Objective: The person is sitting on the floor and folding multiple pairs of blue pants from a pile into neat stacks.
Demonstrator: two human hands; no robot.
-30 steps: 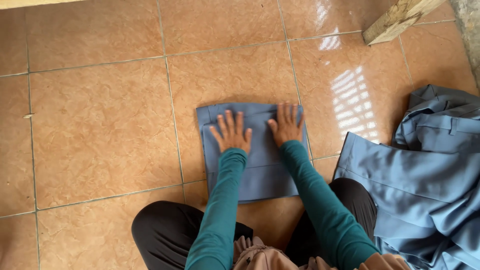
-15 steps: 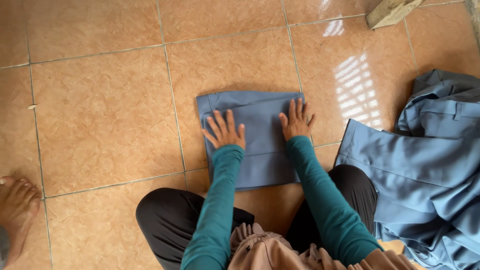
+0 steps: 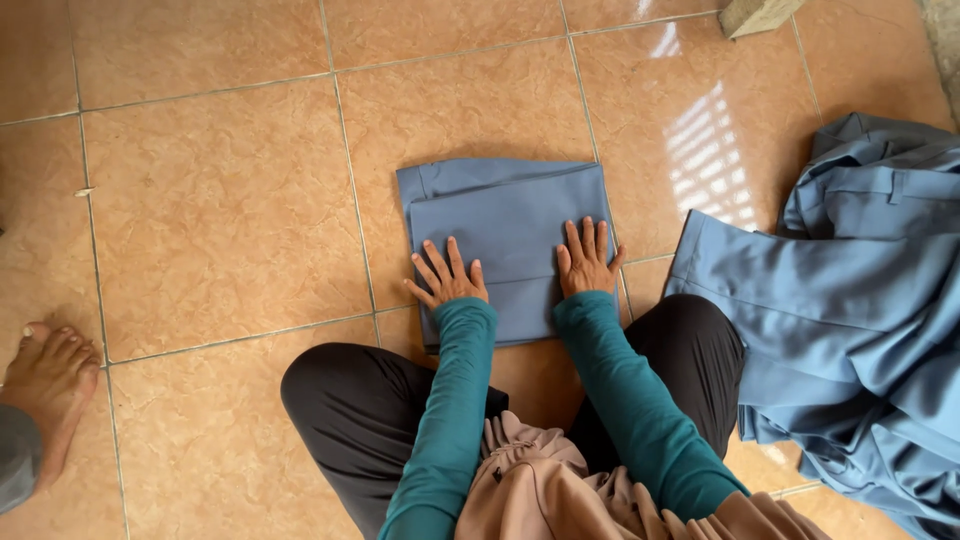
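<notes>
**Both palms flat on a folded blue cloth**

Nearest the camera, two teal long sleeves [image 3: 450, 400] run forward over black-trousered knees [image 3: 360, 400] and a bunched beige cloth [image 3: 540, 480] in the lap. At their ends, the left hand [image 3: 447, 277] and the right hand [image 3: 587, 262] lie palm down with fingers spread; neither grip is closed around anything, both simply press flat.

Under both palms lies the folded, rectangular slate-blue fabric garment [image 3: 505, 225], spread flat on the glossy terracotta floor tiles [image 3: 220, 210]. The left hand covers its near left corner, with the fingertips partly over the cloth's left edge; the right hand sits just inside its near right edge. The cloth's near edge reaches back towards the knees, between the two sleeves, and most of its surface stretches away beyond the fingertips, where a folded-over band crosses its far end.

Off to the right of the right hand, apart from the folded piece, a loose heap of the same slate-blue clothing [image 3: 850, 320] lies crumpled on the floor, touching the right knee. Well to the left of the left hand, another person's bare foot [image 3: 45, 385] rests on the tiles. Farthest out, beyond the right hand, a pale block corner [image 3: 755, 14] shows at the top edge.
</notes>
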